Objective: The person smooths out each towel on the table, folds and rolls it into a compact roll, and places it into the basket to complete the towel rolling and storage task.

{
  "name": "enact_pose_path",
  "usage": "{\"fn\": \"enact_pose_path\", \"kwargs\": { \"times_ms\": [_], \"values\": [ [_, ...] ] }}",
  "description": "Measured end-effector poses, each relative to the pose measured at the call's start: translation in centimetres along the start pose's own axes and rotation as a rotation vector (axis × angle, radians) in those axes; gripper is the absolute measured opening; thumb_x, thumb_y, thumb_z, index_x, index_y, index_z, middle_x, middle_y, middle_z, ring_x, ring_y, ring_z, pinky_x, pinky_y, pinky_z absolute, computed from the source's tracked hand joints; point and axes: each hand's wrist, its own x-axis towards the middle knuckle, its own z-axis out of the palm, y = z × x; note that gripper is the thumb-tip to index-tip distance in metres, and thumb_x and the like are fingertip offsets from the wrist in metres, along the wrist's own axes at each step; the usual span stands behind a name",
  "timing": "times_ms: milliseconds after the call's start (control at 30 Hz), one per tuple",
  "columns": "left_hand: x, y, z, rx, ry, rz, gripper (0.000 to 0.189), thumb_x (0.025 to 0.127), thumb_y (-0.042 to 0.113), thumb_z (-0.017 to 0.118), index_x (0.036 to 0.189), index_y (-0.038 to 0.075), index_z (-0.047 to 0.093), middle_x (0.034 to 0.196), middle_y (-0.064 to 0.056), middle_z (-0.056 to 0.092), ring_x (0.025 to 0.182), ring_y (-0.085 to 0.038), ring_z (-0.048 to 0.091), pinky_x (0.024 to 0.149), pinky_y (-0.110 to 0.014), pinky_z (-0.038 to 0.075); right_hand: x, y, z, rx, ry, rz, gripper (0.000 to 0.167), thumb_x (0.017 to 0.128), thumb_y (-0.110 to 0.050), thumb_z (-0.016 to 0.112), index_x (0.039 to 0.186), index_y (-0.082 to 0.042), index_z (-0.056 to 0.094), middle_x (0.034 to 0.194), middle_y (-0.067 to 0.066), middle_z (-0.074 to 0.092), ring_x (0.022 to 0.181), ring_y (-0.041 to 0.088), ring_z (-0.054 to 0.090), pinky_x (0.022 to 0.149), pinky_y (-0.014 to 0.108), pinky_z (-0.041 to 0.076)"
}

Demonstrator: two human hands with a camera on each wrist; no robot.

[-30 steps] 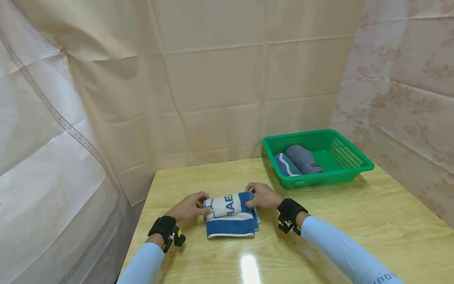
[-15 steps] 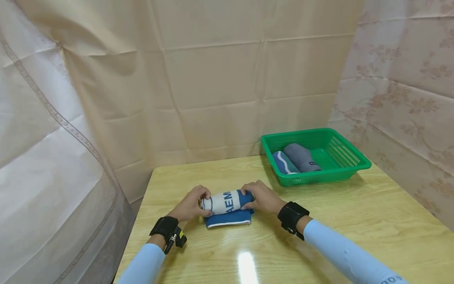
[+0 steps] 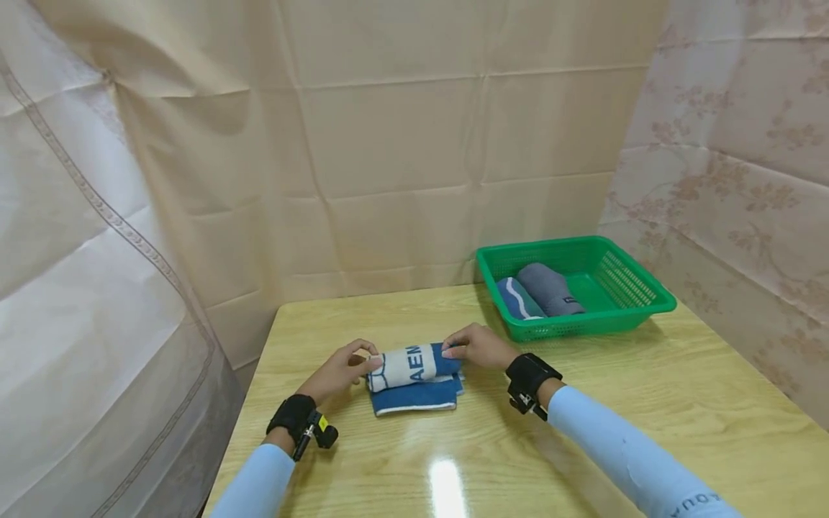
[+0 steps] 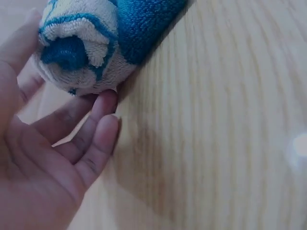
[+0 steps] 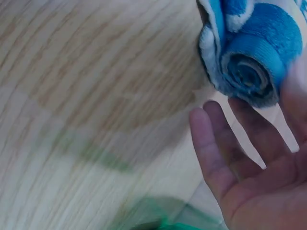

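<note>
A blue and white towel (image 3: 404, 368) with lettering lies on the table, partly rolled up. Its flat blue end sticks out toward the near side. At the left end of the roll, my left hand (image 3: 340, 370) holds the towel with thumb on top and fingers behind. My right hand (image 3: 482, 345) grips the other end, thumb and fingers about the roll. Close up in the left wrist view, fingertips (image 4: 106, 103) touch the underside of the coiled end. The spiral of layers (image 5: 249, 76) shows in the right wrist view, fingers just below it.
A green plastic basket (image 3: 586, 325) stands at the table's back right. Inside lie a rolled grey towel (image 3: 550, 289) and a blue-green rolled towel (image 3: 519, 298) with a white stripe. Beige curtains (image 3: 388, 144) hang behind the wooden table (image 3: 363, 467).
The roll has taken up more of the towel, so the flat blue end in front is shorter than a second ago. Both hands stay at its ends, their finger grip loosening and shifting slightly.
</note>
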Motion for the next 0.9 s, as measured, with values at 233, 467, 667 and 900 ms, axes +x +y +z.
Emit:
{"fn": "enact_pose_path", "kwargs": {
  "times_ms": [233, 467, 667, 900],
  "values": [
    [0.0, 0.5, -0.1, 0.067, 0.006, -0.102, 0.053, 0.099, 0.047, 0.067, 0.133, 0.007, 0.06, 0.119, -0.01, 0.062, 0.099, -0.022, 0.063, 0.083, -0.04, 0.053, 0.7, 0.5, 0.2, 0.103, -0.025, 0.112, 0.018, 0.099, -0.022, 0.072, 0.106, -0.006, 0.068, 0.101, 0.005, 0.071, 0.083, 0.018, 0.062, 0.071, 0.033, 0.05],
    [0.2, 0.5, 0.0, 0.115, -0.005, -0.119, 0.052, 0.099, 0.049, 0.066, 0.128, 0.006, 0.064, 0.107, -0.006, 0.065, 0.093, -0.021, 0.061, 0.08, -0.037, 0.051, -0.1, 1.2, -0.1, 0.351, -0.131, 0.294, 0.047, 0.099, -0.03, 0.072, 0.133, -0.001, 0.059, 0.115, 0.011, 0.067, 0.075, 0.025, 0.062, 0.067, 0.041, 0.057],
    [0.5, 0.1, 0.0, 0.142, -0.011, -0.127, 0.054, 0.098, 0.052, 0.065, 0.127, 0.007, 0.065, 0.106, -0.004, 0.065, 0.094, -0.021, 0.06, 0.081, -0.036, 0.05, -0.3, 0.7, 0.1, 0.373, -0.145, 0.265, 0.043, 0.1, -0.024, 0.07, 0.133, 0.001, 0.061, 0.113, 0.01, 0.065, 0.079, 0.026, 0.062, 0.071, 0.043, 0.058],
    [0.3, 0.2, 0.0, 0.157, 0.016, -0.129, 0.051, 0.096, 0.051, 0.069, 0.122, 0.007, 0.066, 0.106, -0.006, 0.06, 0.095, -0.023, 0.055, 0.081, -0.038, 0.047, -0.8, 0.3, 0.3, 0.288, -0.131, 0.222, 0.044, 0.101, -0.029, 0.069, 0.134, 0.0, 0.065, 0.109, 0.004, 0.071, 0.09, 0.02, 0.065, 0.083, 0.038, 0.053]
  ]
}}
